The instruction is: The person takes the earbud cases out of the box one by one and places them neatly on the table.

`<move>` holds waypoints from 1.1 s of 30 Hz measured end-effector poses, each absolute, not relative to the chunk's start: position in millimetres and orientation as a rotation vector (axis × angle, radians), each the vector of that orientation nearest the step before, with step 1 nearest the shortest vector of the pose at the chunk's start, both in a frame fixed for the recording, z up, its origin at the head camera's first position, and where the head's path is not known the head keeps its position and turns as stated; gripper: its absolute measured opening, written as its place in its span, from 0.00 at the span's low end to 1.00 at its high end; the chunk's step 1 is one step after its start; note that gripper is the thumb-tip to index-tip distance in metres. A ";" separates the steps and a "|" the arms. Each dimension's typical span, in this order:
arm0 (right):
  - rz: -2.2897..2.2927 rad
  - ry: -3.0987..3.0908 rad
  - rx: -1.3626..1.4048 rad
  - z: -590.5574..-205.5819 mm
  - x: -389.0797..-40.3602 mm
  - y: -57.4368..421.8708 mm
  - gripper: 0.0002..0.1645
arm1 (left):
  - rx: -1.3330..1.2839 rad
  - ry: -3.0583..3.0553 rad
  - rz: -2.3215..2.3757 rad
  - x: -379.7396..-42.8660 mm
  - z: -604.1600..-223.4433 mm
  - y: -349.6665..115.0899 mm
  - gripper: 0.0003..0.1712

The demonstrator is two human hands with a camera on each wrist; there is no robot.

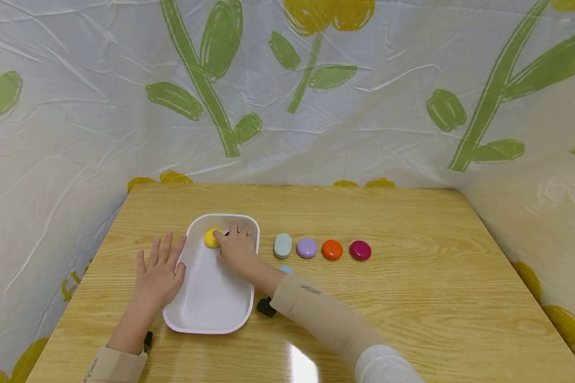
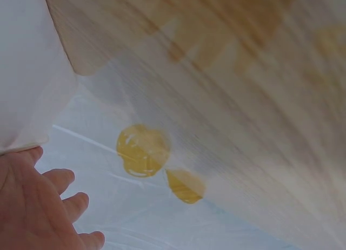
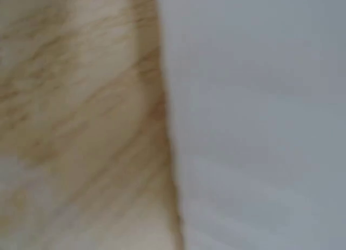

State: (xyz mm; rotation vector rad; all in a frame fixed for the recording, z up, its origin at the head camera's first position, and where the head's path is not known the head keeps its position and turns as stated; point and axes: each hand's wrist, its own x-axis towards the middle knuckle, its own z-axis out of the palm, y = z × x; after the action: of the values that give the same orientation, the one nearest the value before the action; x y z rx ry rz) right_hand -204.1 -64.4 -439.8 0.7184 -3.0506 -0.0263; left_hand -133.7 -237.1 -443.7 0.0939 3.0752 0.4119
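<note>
A white rectangular tray [image 1: 206, 298] stands left of centre on the wooden table. My right hand [image 1: 237, 252] reaches down into its far end, thumb and fingers around a dark piece [image 1: 227, 233] that it mostly hides. Beside the thumb, and partly overlapped by it, lies a rounded yellow piece [image 1: 212, 239]. My left hand [image 1: 158, 276] is spread along the tray's left side, fingers straight, thumb by the rim. The left wrist view has this left hand [image 2: 38, 207] next to the white tray wall [image 2: 27, 61]. Only blurred table and tray side fill the right wrist view.
Right of the tray runs a row: a pale green oval [image 1: 282, 246], a lavender piece [image 1: 306, 248], an orange one [image 1: 332, 250] and a magenta one [image 1: 360, 250]. A light blue piece [image 1: 286, 269] is partly hidden by the right forearm. Flowered sheeting [image 1: 354, 133] encloses the table [image 1: 436, 298].
</note>
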 end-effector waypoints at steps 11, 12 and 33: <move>-0.070 -2.675 1.154 -395.3 -182.3 -18.2 0.20 | 0.097 3.082 0.407 -134.4 -444.8 -237.4 0.31; -0.075 -2.651 1.188 -392.5 -181.2 -12.0 0.21 | 0.097 3.082 0.410 -134.3 -444.8 -237.5 0.31; 0.070 -2.683 1.236 -409.1 -162.7 113.7 0.21 | 0.110 3.087 0.434 -132.8 -447.7 -237.6 0.31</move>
State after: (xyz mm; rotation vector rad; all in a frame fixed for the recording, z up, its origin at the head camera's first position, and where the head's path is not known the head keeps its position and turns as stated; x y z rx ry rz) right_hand -162.7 113.7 -409.1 1.2362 -2.6829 0.0702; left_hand -132.8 -237.6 -447.7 0.1100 3.0874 0.4343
